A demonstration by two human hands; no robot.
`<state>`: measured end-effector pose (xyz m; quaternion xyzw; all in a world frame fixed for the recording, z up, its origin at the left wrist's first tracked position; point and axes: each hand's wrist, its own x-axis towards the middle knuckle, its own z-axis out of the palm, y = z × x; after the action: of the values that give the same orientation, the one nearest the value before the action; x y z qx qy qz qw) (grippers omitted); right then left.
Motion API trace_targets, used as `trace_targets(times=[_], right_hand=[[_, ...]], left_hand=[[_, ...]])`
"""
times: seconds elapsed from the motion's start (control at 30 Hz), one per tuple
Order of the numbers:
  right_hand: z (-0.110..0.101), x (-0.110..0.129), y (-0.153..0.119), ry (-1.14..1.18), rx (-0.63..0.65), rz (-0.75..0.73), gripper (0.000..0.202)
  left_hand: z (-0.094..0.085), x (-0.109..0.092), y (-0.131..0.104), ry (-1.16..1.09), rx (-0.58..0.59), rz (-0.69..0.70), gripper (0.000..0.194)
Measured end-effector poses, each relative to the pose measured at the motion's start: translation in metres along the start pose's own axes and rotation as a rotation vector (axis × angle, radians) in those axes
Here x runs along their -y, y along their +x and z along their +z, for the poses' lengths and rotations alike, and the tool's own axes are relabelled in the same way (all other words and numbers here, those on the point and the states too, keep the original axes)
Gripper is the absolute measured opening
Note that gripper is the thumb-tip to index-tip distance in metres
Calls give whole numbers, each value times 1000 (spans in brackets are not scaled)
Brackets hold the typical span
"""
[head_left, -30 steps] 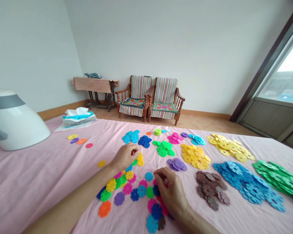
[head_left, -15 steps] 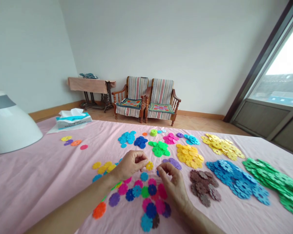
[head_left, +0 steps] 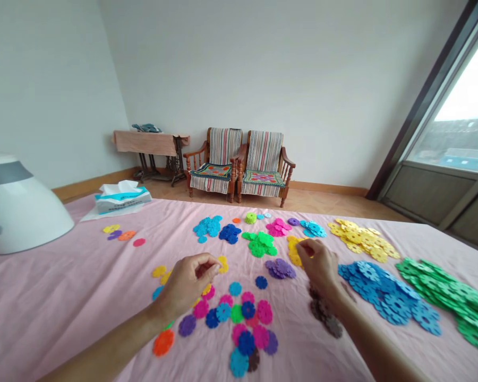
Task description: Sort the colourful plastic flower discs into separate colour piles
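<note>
My left hand (head_left: 193,276) is closed, pinching a yellow snowflake building disc (head_left: 223,264) upright between thumb and fingertips above the cloth. To the right, my right hand (head_left: 321,262) has its fingers pinched together at a yellow disc pile (head_left: 293,249), hiding much of it. Whether a disc is between those fingers cannot be made out. Below and between my hands lie loose mixed discs, among them a light blue disc (head_left: 235,288), an orange disc (head_left: 163,343) and a dark blue disc (head_left: 261,282). My right forearm partly covers a brown disc pile (head_left: 326,318).
Sorted piles spread over the pink cloth (head_left: 115,281): purple (head_left: 280,268), green (head_left: 259,244), blue (head_left: 386,292), dark green (head_left: 446,297) and yellow (head_left: 362,239). A tissue pack (head_left: 122,199) and a white, grey-banded object (head_left: 22,207) stand at left. Two chairs are beyond the table.
My right hand has moved right and away from me to the yellow pile. My left hand has shifted left with the yellow disc, uncovering the dark blue disc between them.
</note>
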<state>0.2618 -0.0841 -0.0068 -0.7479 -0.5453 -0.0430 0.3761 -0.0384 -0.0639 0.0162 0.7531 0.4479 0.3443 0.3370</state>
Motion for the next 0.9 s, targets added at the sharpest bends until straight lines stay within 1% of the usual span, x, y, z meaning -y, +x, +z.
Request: trace_targets(times=[0.07,0.17,0.27,0.33,0.43,0.53,0.67,0.77,0.9], right_hand=[[-3,-21,13,-118,17,104,27],[-5,-41,21,-176,46,188,31],[-6,-48,22,-192,33,213,33],[-7,-45,21,-170,14,191,34],[-3,-28,14,-32,38,58,32],[8,1,-3,113,188,-111,27],[23,48,-35,209,390,-294,21],[33,77,-48,211,474,-378,18],[50,102,-45,205,494,-418,24]], left_hand=[[-9,11,-7,10,-63,-13,26],[-17,30,-12,42,-150,-39,26],[-22,44,-10,85,-189,-47,27],[-26,51,-7,113,-207,-48,27],[-31,59,-3,196,-246,-41,25],[-35,67,-1,307,-269,-20,22],[-36,77,0,382,-203,9,22],[-34,80,-1,413,-181,49,21],[-33,76,-2,429,-152,88,20]])
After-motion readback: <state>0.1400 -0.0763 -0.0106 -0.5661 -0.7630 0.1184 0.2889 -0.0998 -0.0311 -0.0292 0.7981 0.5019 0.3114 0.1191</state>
